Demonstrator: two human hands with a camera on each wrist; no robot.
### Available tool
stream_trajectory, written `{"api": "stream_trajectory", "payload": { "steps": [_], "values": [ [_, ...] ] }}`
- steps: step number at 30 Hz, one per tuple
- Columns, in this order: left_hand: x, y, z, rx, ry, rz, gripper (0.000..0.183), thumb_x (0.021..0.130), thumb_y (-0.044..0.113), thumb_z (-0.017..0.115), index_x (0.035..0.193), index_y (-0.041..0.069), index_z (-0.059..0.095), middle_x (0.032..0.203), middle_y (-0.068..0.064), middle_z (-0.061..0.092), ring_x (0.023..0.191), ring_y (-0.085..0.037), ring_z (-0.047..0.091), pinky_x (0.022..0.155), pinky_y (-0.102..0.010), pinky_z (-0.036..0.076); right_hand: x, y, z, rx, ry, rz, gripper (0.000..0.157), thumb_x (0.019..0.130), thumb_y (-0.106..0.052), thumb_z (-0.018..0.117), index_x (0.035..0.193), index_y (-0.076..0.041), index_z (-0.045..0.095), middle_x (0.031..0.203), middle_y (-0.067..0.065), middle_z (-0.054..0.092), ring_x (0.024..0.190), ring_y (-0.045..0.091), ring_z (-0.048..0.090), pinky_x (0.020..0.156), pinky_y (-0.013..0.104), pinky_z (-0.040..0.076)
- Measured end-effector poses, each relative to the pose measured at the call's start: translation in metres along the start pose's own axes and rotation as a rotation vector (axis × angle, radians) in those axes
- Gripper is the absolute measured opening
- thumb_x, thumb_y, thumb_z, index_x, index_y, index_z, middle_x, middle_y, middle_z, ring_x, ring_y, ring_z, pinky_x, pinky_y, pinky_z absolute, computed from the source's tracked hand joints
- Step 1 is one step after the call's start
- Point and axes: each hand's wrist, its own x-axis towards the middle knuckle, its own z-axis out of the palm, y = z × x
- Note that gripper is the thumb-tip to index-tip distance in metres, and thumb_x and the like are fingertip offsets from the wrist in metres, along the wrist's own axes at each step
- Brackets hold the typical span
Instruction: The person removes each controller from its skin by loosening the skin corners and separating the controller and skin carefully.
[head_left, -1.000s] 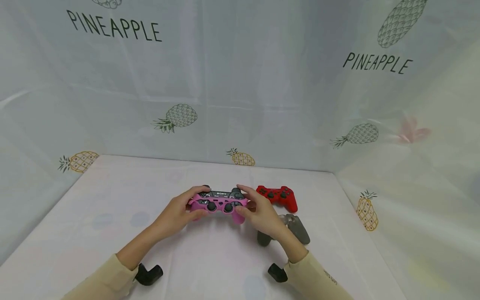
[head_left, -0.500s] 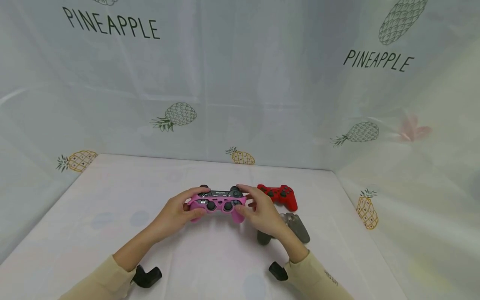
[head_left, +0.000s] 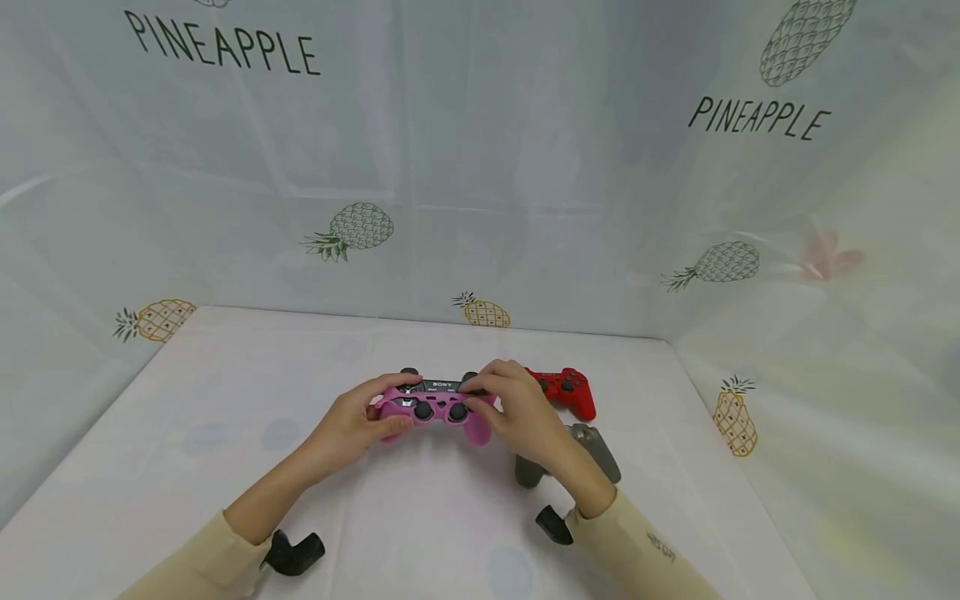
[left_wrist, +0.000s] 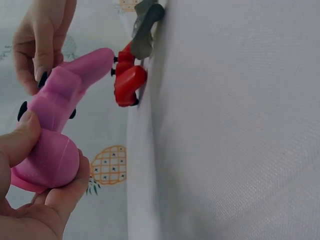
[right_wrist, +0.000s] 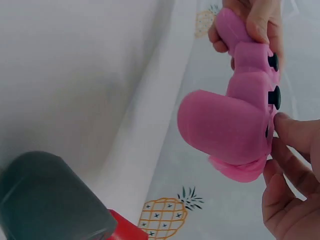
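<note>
A black game controller is held above the table, its front partly wrapped in a pink silicone cover. The bare black top edge shows a SONY mark. My left hand grips the controller's left handle, thumb on the front and fingers over the top. At the upper right corner, my right hand has curled fingers and thumb pinching the cover's edge near the right stick. In the right wrist view the pink cover bulges around the right handle, and its lower rim hangs folded.
A red controller lies on the white table behind my right hand. Nearer, a dark grey controller lies partly under my right wrist. A pineapple-print curtain stands behind the table.
My right hand has shifted from the controller's right side up and left over its top right corner, its fingers bending inward. The left hand and the controller stay nearly still.
</note>
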Motion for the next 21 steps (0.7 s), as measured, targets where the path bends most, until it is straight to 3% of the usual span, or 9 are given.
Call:
{"api": "stream_trajectory", "payload": {
  "steps": [3, 8, 15, 21],
  "values": [
    [0.0, 0.001, 0.001, -0.003, -0.005, 0.003, 0.06, 0.096, 0.008, 0.079, 0.15, 0.024, 0.059, 0.14, -0.022, 0.058, 0.088, -0.028, 0.072, 0.075, -0.027, 0.061, 0.003, -0.003, -0.001, -0.049, -0.034, -0.008, 0.017, 0.088, -0.009, 0.088, 0.104, -0.014, 0.082, 0.093, -0.005, 0.068, 0.091, 0.011, 0.057, 0.076, 0.025, 0.053],
    [0.0, 0.001, 0.001, 0.009, -0.002, 0.004, 0.059, 0.096, 0.008, 0.079, 0.149, 0.024, 0.06, 0.138, -0.021, 0.059, 0.085, -0.025, 0.072, 0.074, -0.028, 0.061, 0.007, -0.006, 0.0, -0.109, -0.055, 0.001, 0.016, 0.087, -0.009, 0.089, 0.1, -0.014, 0.081, 0.091, -0.004, 0.069, 0.088, 0.011, 0.058, 0.074, 0.023, 0.055],
    [0.0, 0.002, 0.002, 0.013, 0.013, -0.016, 0.059, 0.096, 0.009, 0.08, 0.149, 0.025, 0.06, 0.138, -0.02, 0.06, 0.082, -0.022, 0.07, 0.074, -0.03, 0.061, 0.008, -0.01, 0.005, -0.114, -0.042, 0.026, 0.011, 0.09, -0.006, 0.085, 0.094, -0.014, 0.078, 0.087, -0.005, 0.068, 0.087, 0.012, 0.058, 0.073, 0.025, 0.054],
    [0.001, -0.001, 0.003, 0.074, 0.032, 0.008, 0.058, 0.095, 0.009, 0.081, 0.147, 0.024, 0.062, 0.138, -0.018, 0.061, 0.081, -0.019, 0.069, 0.071, -0.03, 0.06, 0.006, -0.012, 0.007, -0.066, -0.08, 0.068, 0.008, 0.095, -0.008, 0.081, 0.093, -0.012, 0.074, 0.088, -0.004, 0.066, 0.088, 0.013, 0.054, 0.074, 0.029, 0.052]
  ]
}}
